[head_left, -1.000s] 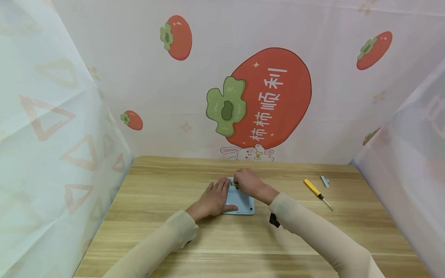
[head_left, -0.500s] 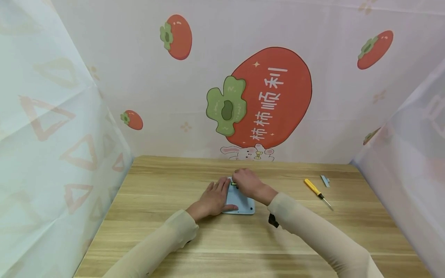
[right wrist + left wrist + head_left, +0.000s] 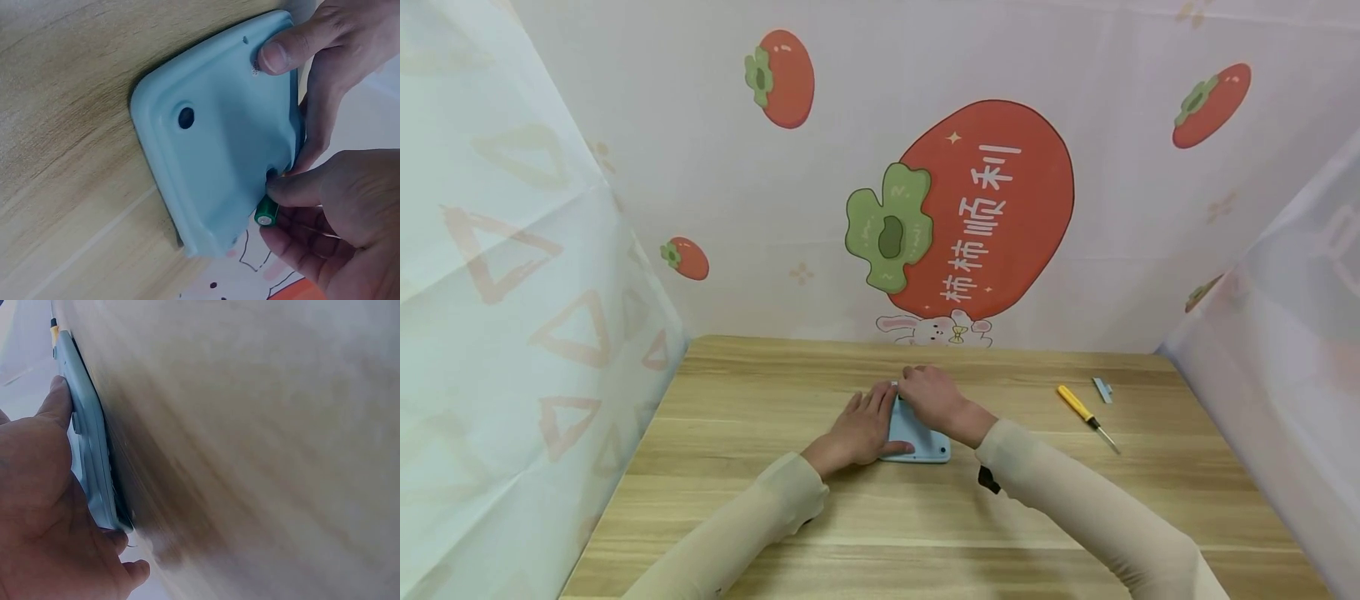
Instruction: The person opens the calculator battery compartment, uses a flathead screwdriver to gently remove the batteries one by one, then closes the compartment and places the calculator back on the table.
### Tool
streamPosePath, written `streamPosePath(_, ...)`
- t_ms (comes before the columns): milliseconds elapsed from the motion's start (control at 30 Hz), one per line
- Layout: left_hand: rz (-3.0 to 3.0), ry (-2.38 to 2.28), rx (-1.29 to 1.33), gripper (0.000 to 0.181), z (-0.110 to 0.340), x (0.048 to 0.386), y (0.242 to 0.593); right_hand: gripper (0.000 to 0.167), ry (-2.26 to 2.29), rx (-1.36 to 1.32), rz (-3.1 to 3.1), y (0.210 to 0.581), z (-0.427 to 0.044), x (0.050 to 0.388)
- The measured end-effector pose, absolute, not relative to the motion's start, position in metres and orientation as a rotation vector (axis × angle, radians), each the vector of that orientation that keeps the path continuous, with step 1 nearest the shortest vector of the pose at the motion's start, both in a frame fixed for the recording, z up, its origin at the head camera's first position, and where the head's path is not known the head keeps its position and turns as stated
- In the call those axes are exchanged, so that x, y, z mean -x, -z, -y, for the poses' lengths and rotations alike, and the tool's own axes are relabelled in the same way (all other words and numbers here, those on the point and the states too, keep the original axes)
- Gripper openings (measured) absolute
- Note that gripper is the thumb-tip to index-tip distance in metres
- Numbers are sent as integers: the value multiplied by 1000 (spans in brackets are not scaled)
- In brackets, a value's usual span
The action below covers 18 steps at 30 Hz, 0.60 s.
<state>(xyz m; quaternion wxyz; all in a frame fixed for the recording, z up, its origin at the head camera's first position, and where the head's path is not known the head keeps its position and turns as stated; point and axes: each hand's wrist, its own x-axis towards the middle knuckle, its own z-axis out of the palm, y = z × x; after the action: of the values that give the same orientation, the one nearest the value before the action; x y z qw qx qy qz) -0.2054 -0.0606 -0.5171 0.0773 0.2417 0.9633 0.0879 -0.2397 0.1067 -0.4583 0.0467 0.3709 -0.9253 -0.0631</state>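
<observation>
One light blue device (image 3: 913,429), face down or up not certain, resting on the table (image 3: 760,375) at lower centre of the head view; dark hole (image 3: 186,117) near one corner. One green battery (image 3: 266,212), lower right of the right wrist view, at the device's edge; how much is seated is hidden. One right hand (image 3: 931,396), thumb and fingertips clamped on the battery. One left hand (image 3: 859,429), fingers extended along the device's left edge, thumb spread apart across its surface. One small blue piece (image 3: 1102,390), apparently a cover, right of frame. One yellow-handled screwdriver (image 3: 1075,403), near it, lying unused. One printed backdrop (image 3: 805,208), upper frame. Progress, as judged: cover off; battery handling unfinished, loading or removal undetermined; cover refitting probably outstanding.
</observation>
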Motion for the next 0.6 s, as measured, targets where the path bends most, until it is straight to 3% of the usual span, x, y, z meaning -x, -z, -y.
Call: streamPosePath(600, -2868, -238, -704, 108, 59, 204, 512, 12, 192, -1154, 2854, 458, -110, 237)
